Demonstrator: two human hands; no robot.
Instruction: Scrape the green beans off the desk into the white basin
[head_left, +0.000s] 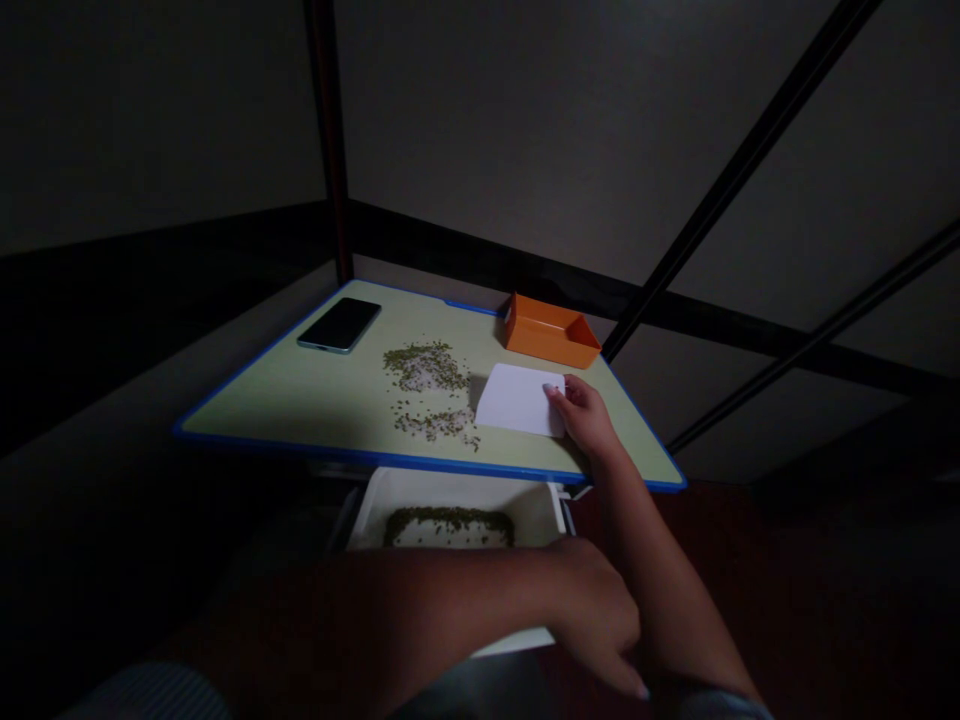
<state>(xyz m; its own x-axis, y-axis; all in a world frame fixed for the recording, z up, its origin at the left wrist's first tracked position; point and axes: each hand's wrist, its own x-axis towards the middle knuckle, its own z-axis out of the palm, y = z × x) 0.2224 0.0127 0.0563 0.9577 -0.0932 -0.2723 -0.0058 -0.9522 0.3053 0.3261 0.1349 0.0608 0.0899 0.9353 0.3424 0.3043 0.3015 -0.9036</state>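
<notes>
My right hand (586,412) pinches the right edge of a white sheet of paper or card (520,400), thumb on top and fingers under it. The sheet is held over the pale green tabletop (300,400), and its left edge is beside a scatter of small green seeds mixed with white bits (439,425). A larger heap of the same mix (425,368) lies behind that. Nearer to me, my left hand (600,615) crosses in front of my right forearm, close to the right sleeve (709,704). One fingertip shows pointing down; its other fingers are hidden.
An orange open box (551,332) stands at the table's back right. A phone (340,325) lies at the left. Below the blue table edge (420,461), a pulled-out white drawer (369,510) contains green seeds (450,517). Panelled walls (525,130) rise behind.
</notes>
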